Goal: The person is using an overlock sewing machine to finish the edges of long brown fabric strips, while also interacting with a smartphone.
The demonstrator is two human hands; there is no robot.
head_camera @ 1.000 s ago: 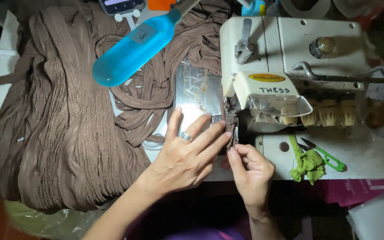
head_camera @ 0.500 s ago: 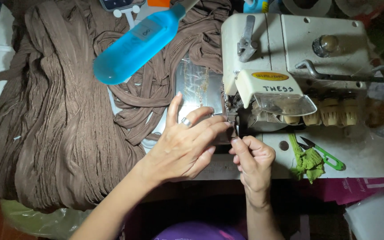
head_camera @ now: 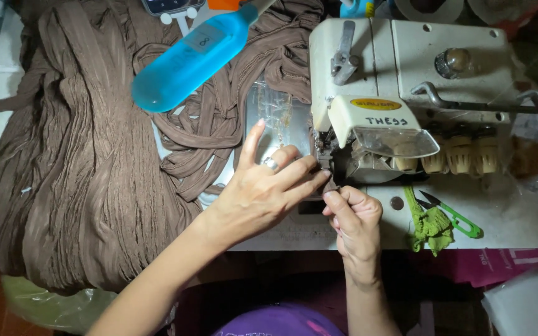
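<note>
Left hand (head_camera: 263, 196) flat, fingers spread open beside the presser foot (head_camera: 325, 163); right hand (head_camera: 356, 218), nearer, pinches brown strip (head_camera: 331, 188) beneath it.

There is one view only, from a camera on the person's head, and it looks almost straight down on the work table from close above, so no part is shared with a second view. The left hand (head_camera: 263, 196) and the right hand (head_camera: 356, 218) lie near the middle of the picture, the forearms coming in from the lower edge. The cream overlock sewing machine (head_camera: 406, 93) fills the part above and right of the hands, and the pleated brown fabric (head_camera: 76, 174) fills the part left of them.
</note>
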